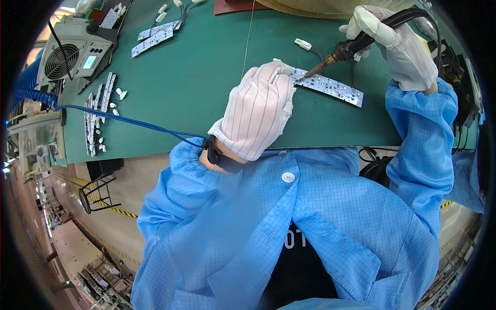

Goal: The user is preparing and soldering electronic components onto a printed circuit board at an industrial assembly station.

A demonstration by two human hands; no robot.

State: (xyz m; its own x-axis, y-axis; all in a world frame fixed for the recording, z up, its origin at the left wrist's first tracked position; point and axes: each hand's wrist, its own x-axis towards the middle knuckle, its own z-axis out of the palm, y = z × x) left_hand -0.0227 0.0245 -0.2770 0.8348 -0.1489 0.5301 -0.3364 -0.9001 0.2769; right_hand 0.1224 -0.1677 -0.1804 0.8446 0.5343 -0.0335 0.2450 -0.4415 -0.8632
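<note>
My left hand [257, 111], in a white striped glove, is closed round the left end of a narrow LED circuit board [336, 88] on the green bench; its fingertips are partly hidden. Higher up on the right, my gloved right hand [405, 54] grips a soldering iron [345, 50] with a black handle and cable. The iron slants down to the left, its tip at the board beside my left fingers; whether it touches, I cannot tell. Just beyond the board lies a white connector [303, 44] on a dark lead. A thin wire [249, 36] runs down toward my left hand.
Two more board strips [153, 41] with leads lie at the far left. Further strips [98, 111] and small white connectors [121, 94] sit near a grey fan unit [72, 51]. A blue cord [124, 118] runs to my left wrist. A round tan rim [330, 9] stands at the back.
</note>
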